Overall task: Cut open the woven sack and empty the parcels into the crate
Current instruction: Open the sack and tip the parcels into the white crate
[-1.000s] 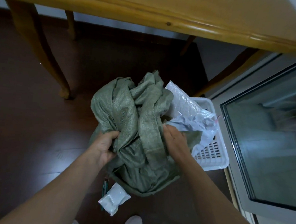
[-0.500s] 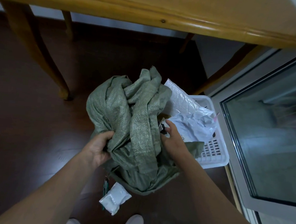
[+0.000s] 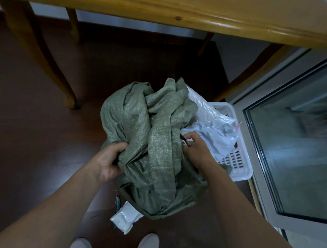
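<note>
left hand (image 3: 108,163) holds a bunched fold of the green woven sack (image 3: 156,143), fingers curled into the cloth at frame centre-left. right hand (image 3: 194,148) has changed job: a second ago it gripped sack fabric, half a second ago it was reaching past the cloth, and now its fingers are curled on the near edge of a crumpled poly mailer (image 3: 215,135), beside a dark printed patch. it reads as a pinch, though the contact is partly hidden by the knuckles. the sack is slack and crumpled and lies across the near side of the white slotted crate (image 3: 238,165), centre-right of frame. a bubble mailer (image 3: 202,105) stands in the crate behind the poly mailer. the sack looks already cut and mostly emptied, and the work seems to have moved from shaking out to picking out or settling single parcels by hand. one small white parcel (image 3: 124,219) lies on the dark floor (image 3: 28,130) at lower centre, touching the sack's hem and outside the crate, so it is still to be collected. just beside it is a thin green-handled tool (image 3: 117,200), possibly the cutter, too small to tell. a wooden table (image 3: 170,6) runs along the top edge and a glass door (image 3: 296,140) fills the right side.
</note>
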